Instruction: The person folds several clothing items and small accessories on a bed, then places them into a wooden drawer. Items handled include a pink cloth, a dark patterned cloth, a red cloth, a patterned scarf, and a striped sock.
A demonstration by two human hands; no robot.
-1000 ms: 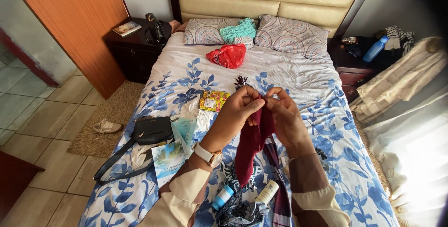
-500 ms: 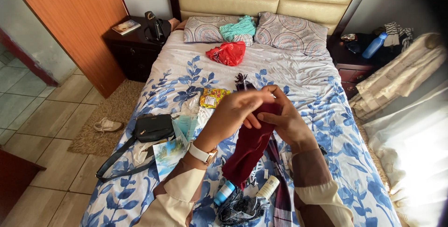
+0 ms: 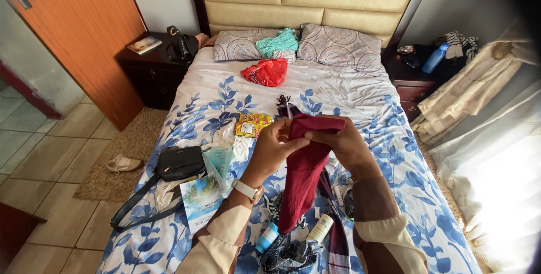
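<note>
A dark red cloth hangs in front of me over the bed. My left hand pinches its top edge from the left, a watch on that wrist. On the right, my right hand grips the same top edge, and the cloth is folded over between the two hands. Its lower end drops toward a blue tube and a cream tube lying on the blue-flowered bedsheet.
On the bed lie a black shoulder bag, a brochure, a yellow snack packet, a red bag and a teal garment by two pillows. Dark nightstands flank the bed; an orange door stands left. A shoe lies on the rug.
My hands have lifted the red cloth higher and folded its top edge over; the cloth now hangs shorter between them.
</note>
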